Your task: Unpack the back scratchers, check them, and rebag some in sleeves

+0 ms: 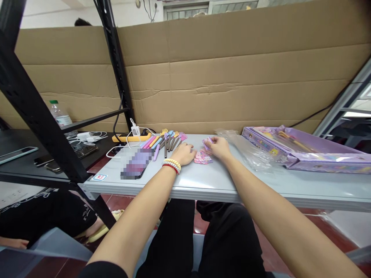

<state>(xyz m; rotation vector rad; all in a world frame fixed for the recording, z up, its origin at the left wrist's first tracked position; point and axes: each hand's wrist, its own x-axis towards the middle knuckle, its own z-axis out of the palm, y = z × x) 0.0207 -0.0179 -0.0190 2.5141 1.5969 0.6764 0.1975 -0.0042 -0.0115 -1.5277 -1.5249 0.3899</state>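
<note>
On the grey tabletop [185, 179], my left hand [184, 153] lies with its fingers loosely stretched out, holding nothing. A yellow-and-white hair tie and a red band circle that wrist. Just right of its fingertips is a loose pile of small pink printed cards [203, 157]. My right hand [220, 147] pinches a small purple card [207, 143] above the back of this pile; whether it is one card or a few stacked, I cannot tell. Beyond my left hand several colourful pens [159, 143] lie side by side, some with hand-shaped tops.
A phone [137, 163] with a blurred screen lies left of the pens. Behind it are an orange power strip [131, 137] and white cables. Clear plastic wrapping [249, 148] and an open purple box [327, 160] lie to the right. A black rack post [116, 61] stands left; cardboard [232, 73] closes the back.
</note>
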